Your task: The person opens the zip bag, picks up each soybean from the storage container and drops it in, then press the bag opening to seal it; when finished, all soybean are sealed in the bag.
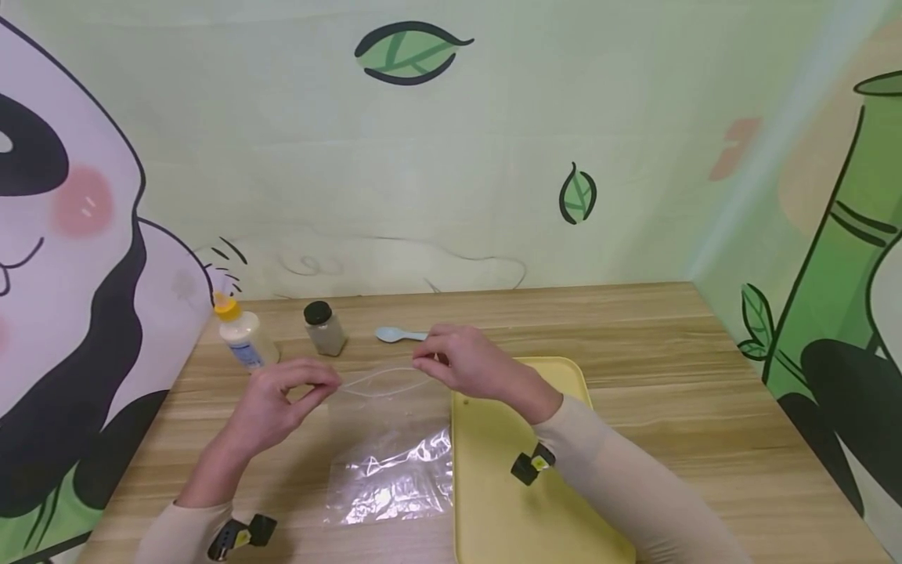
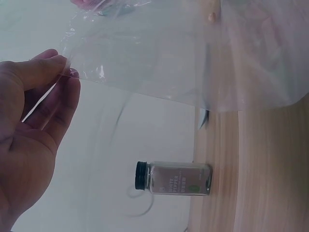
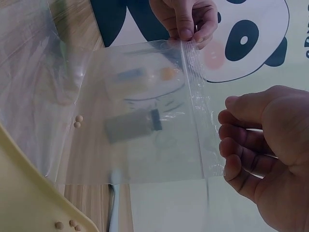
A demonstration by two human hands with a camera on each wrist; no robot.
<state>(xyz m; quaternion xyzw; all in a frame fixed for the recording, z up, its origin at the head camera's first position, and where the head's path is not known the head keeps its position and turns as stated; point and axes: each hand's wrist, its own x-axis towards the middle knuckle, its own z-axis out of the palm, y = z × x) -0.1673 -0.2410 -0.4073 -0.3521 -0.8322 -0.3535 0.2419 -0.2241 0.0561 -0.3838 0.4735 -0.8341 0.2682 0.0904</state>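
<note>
A clear zip bag (image 1: 391,462) hangs between my two hands, its mouth parted into a narrow loop. My left hand (image 1: 278,403) pinches the left corner of the mouth between thumb and fingertips. At the other end of the rim, my right hand (image 1: 468,364) holds the edge with curled fingers, its exact grip partly hidden. Small beige balls (image 3: 78,122) show at the lower part of the bag; I cannot tell whether they lie inside or behind it. More beige balls (image 3: 59,225) sit on the yellow tray (image 1: 521,501) under my right arm.
Behind the left hand stand a white bottle (image 1: 247,337) with a yellow cap and a white pepper jar (image 1: 326,333) with a black lid. A light blue spoon (image 1: 395,334) lies behind the bag, partly covered by my right hand. A printed wall (image 1: 451,157) bounds the table.
</note>
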